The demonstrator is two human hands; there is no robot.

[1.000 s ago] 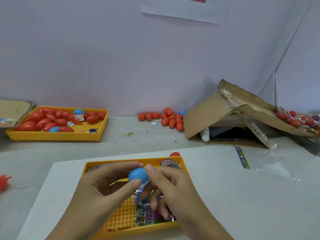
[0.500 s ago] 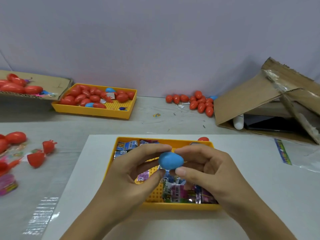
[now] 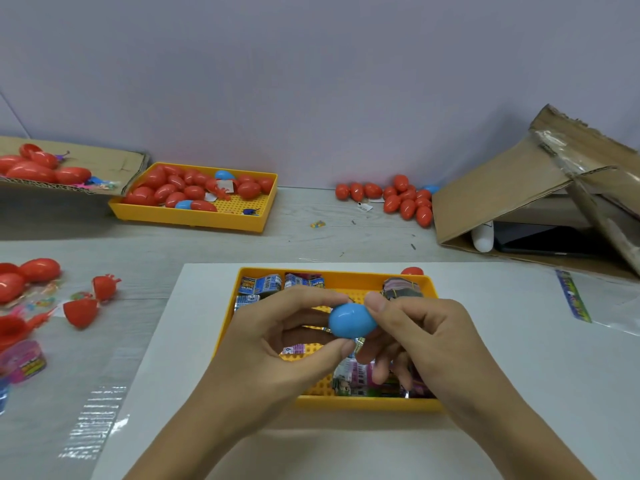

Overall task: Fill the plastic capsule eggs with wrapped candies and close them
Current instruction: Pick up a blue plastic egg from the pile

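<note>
Both hands hold one blue egg [image 3: 351, 320] above the near yellow tray [image 3: 367, 403]. The left hand [image 3: 277, 344] has its grip clamped on the egg between thumb and forefinger; the right hand [image 3: 426, 337] pinches the opposite end with its fingertips. No seam is visible, so whether the halves are fully seated cannot be told.

Risks, as judged: uneven squeezing could leave the shell half-latched, and a wrapper edge caught at the joint would stop it closing. The smooth shell could also slip from the fingertips and drop among the wrapped candies [image 3: 360, 379] below.

Surroundings: a far yellow tray [image 3: 194, 220] of red eggs sits by the wall, loose red eggs [image 3: 401, 199] lie on the worktop [image 3: 311, 244], and open red halves [image 3: 81, 311] rest at left. A tilted cardboard box [image 3: 519, 195] crowds the right side. Nothing obstructs the hands.
</note>
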